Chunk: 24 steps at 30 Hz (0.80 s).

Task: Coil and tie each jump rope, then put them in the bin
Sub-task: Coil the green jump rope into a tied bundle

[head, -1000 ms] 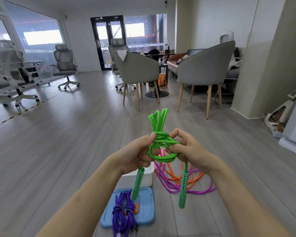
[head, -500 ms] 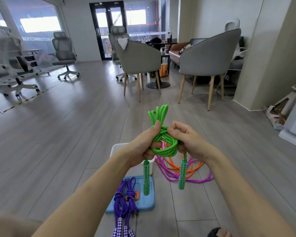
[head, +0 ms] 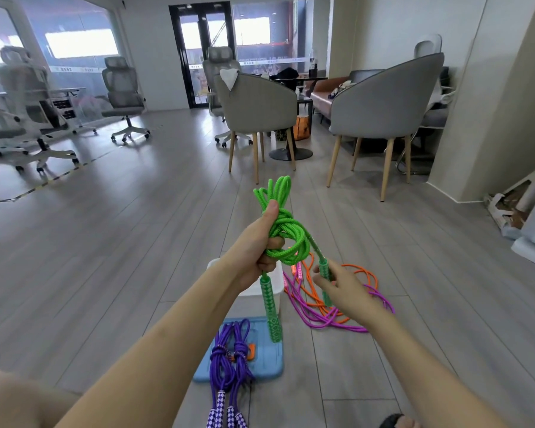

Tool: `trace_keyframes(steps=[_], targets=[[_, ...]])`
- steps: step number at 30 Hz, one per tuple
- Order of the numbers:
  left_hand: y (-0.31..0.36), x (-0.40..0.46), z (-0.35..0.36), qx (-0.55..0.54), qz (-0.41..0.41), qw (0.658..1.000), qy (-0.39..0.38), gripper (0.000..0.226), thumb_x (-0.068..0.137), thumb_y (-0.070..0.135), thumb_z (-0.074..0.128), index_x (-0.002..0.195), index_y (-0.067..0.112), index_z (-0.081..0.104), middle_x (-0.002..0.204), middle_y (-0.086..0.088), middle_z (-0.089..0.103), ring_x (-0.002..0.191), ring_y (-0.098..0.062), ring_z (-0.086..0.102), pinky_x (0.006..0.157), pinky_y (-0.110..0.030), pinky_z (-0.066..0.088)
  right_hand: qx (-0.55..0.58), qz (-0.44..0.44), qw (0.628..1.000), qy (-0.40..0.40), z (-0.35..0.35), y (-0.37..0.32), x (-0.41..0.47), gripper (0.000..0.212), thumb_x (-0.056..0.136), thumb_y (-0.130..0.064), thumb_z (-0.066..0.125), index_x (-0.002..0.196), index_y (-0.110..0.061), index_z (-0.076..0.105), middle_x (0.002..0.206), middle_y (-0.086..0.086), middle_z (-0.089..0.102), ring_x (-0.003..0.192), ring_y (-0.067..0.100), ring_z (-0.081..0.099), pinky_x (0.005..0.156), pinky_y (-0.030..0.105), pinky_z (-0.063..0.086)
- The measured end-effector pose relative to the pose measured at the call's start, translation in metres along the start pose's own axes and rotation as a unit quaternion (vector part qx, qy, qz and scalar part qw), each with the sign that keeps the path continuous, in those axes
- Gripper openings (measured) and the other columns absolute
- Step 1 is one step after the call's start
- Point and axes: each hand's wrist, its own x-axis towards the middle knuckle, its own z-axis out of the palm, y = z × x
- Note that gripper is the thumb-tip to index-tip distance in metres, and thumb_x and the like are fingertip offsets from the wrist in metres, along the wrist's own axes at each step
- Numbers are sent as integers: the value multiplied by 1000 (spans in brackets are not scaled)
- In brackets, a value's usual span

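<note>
A green jump rope [head: 286, 239] is coiled and knotted, its loops sticking up above my left hand [head: 257, 251], which grips the bundle at the knot. One green handle [head: 271, 307] hangs straight down below that hand. My right hand [head: 343, 288] is lower and to the right and pinches the other green handle [head: 323, 268]. The white bin [head: 254, 299] stands on the floor under my left wrist, partly hidden by it. A tied purple rope [head: 229, 362] lies across a blue lid [head: 264, 366]. Loose orange rope [head: 368, 274] and magenta rope [head: 331, 324] lie tangled on the floor.
Two grey chairs [head: 383, 103] on wooden legs and a small table stand ahead on the wood floor. Office chairs [head: 124, 97] are at the far left. Clutter leans against the right wall [head: 513, 199]. A dark shoe tip [head: 393, 421] shows at the bottom edge.
My right hand left the knot and dropped to the right-hand green handle, pulling it outward. My left hand kept hold of the coil and rose slightly.
</note>
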Motion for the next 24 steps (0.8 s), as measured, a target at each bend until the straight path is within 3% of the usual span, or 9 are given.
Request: trace_keyframes(steps=[4,6,8,9,11,12,14,20,24], targets=[[0,0,0,-6,-1,1000,-6,44,94,74,47,86,31,52,60,8,27,57,-13,8,58,-32,7,-91,66,989,98,3,13,2,30,97,-29,66,74,-28,47,72,-1,52,70,23,50,55,29,30],[-3,1,1,-4,-7,1000,-9,44,93,75,48,87,31,52,61,7,26,61,-16,5,62,-34,6,-44,89,982,159,-1,7,1,34,96,-28,69,69,-24,49,68,4,51,64,24,47,51,28,29],[-8,3,2,0,-8,1000,-11,44,92,76,48,89,32,54,62,6,26,64,-17,4,64,-36,5,40,108,975,191,-7,-7,1,20,97,-29,69,80,-21,62,74,5,63,64,18,57,50,19,39],[-9,3,3,2,-8,1000,-11,45,92,77,48,92,33,55,62,6,26,64,-17,4,64,-36,5,97,113,970,193,-8,-15,2,15,98,-30,69,87,-20,65,79,4,68,70,18,63,55,16,46],[-11,4,5,11,-7,1000,-4,46,92,77,46,100,33,56,61,7,27,63,-16,5,61,-34,6,229,119,950,174,-7,-35,5,11,100,-27,67,92,-19,66,87,6,71,83,25,71,71,31,61],[-11,5,6,19,-4,1000,3,47,93,77,44,105,33,57,60,7,27,61,-16,6,58,-32,7,289,124,936,156,-6,-46,6,9,101,-24,64,94,-18,64,90,9,71,85,26,72,72,38,63],[-13,7,8,37,8,999,16,50,93,78,43,112,34,57,59,8,30,55,-13,9,51,-27,11,363,127,914,131,-7,-69,8,10,104,-21,59,101,-12,62,96,13,70,82,23,73,66,38,64],[-19,7,17,98,63,993,29,51,97,71,43,102,23,57,58,9,40,44,-6,24,43,-23,21,432,103,887,126,-20,-101,10,23,106,-26,57,111,-4,63,101,15,75,86,27,74,61,34,59],[-20,8,19,132,89,986,55,53,96,70,46,107,20,61,59,10,46,46,-7,33,44,-25,24,464,123,869,117,-25,-107,6,24,106,-22,55,112,-1,64,97,16,74,82,25,75,60,36,60]])
